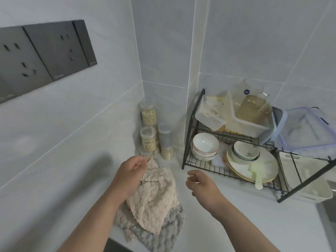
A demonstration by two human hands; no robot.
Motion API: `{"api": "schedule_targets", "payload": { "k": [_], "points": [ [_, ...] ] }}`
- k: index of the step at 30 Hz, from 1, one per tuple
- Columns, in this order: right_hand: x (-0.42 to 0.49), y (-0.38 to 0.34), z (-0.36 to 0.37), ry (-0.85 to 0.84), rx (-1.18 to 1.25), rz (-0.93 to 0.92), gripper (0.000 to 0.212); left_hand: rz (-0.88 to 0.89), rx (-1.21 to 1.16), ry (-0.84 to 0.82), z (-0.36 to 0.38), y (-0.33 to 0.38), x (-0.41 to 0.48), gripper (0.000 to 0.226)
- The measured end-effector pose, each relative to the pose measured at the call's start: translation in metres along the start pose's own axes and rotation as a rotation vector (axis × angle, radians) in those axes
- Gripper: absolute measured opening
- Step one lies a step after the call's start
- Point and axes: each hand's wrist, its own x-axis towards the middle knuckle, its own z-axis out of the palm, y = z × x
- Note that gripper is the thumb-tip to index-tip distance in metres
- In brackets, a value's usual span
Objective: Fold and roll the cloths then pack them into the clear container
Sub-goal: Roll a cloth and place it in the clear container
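The left hand (130, 171) pinched the top corner of a beige cloth (154, 199), fingers closed on the fluffy fabric, lifting that end just off the worktop (236, 215). The cloth hung down toward the camera, its lower end draped over a grey cloth (169, 233) lying crumpled flat beneath it, near the worktop's front edge. The right hand (201, 182) hovered just beside the beige cloth, fingers loosely curled and apart, holding nothing and not touching the fabric.

Over to the right stood a black wire dish rack (227, 168). Its upper shelf carried several clear containers (245, 117), tilted against one another, with a glass jug (254, 104) sitting inside the largest; a lid with clip tabs (307, 128) leaned at the far right. On the lower shelf sat stacked white bowls (205, 146) and a pile of plates (254, 166) with another bowl on top. In the tiled corner stood small jars (148, 128) stacked up, several filled with something pale and flaky. Dark wall sockets (45, 55) sat on the left wall.
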Motion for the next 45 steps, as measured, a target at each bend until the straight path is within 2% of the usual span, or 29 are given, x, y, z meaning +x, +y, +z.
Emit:
{"api": "schedule_targets", "payload": {
  "k": [6,11,15,18,22,24,25,27,29,33,37,42,45],
  "points": [
    [0.055,0.009,0.039,0.069,-0.063,0.103,0.035,0.021,0.215,-0.167,0.006,-0.052,0.083,0.019],
    [0.093,0.033,0.055,0.079,-0.205,0.111,0.037,0.183,0.512,-0.278,0.029,-0.089,0.123,0.030],
    [0.117,0.056,0.064,0.061,-0.211,0.072,0.035,0.327,0.713,-0.420,0.058,-0.107,0.148,0.043],
    [0.128,0.074,0.072,0.027,-0.225,-0.016,0.029,0.302,0.829,-0.542,0.079,-0.122,0.166,0.050],
    [0.133,0.098,0.081,0.048,-0.238,-0.056,0.028,0.305,1.013,-0.538,0.083,-0.126,0.172,0.056],
    [0.132,0.106,0.081,0.093,-0.190,-0.037,0.035,0.305,1.109,-0.490,0.082,-0.125,0.171,0.050],
    [0.132,0.108,0.080,0.103,-0.139,-0.012,0.040,0.319,1.100,-0.479,0.083,-0.125,0.173,0.040],
    [0.130,0.109,0.078,0.106,-0.048,0.049,0.037,0.333,1.049,-0.496,0.086,-0.126,0.173,0.022],
    [0.127,0.112,0.075,0.093,-0.040,0.051,0.030,0.327,0.994,-0.496,0.088,-0.127,0.174,0.022],
    [0.115,0.118,0.080,0.105,-0.018,-0.058,0.012,0.478,0.719,-0.307,0.084,-0.123,0.159,0.004],
    [0.091,0.123,0.088,0.123,0.057,-0.197,0.018,0.612,0.455,-0.146,0.072,-0.100,0.129,0.012],
    [0.051,0.121,0.099,0.292,0.046,-0.368,0.019,0.581,-0.048,-0.018,0.049,-0.062,0.082,0.022],
    [0.028,0.112,0.106,0.267,0.038,-0.442,0.011,0.627,-0.136,0.009,0.031,-0.041,0.056,0.019]
  ]
}}
